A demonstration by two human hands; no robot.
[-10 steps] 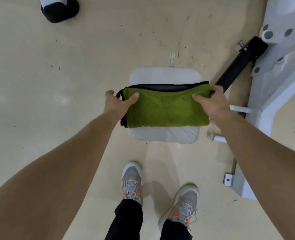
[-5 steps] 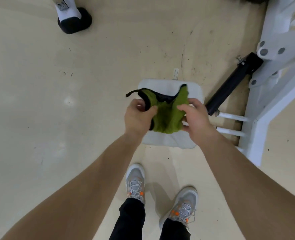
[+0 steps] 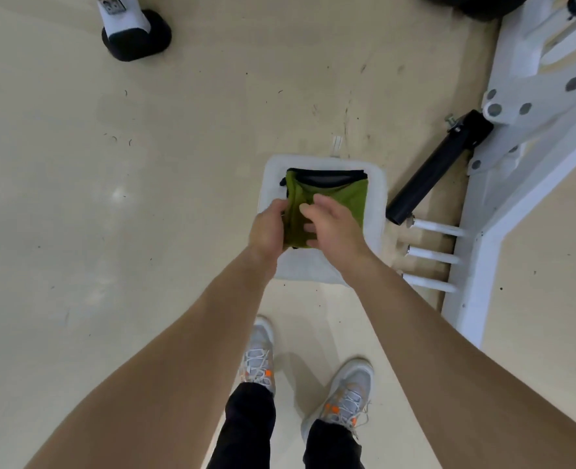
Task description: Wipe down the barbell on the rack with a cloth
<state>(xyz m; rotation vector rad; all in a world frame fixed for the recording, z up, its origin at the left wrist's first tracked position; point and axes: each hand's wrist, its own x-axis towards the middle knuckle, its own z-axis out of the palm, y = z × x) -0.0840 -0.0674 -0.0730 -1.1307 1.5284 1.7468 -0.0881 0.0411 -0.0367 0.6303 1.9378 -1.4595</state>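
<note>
Clamping the green cloth by its left edge, centre frame, is the left hand; the right hand rests on it, fingers loosely spread.

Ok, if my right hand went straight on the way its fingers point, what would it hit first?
Your right hand would meet the green cloth first, just ahead of its fingertips, which the left hand grips. It may already touch it; depth is unclear.

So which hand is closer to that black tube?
Right. The right hand is over the green cloth, on the side facing the black tube; the left hand grips its far edge.
</note>
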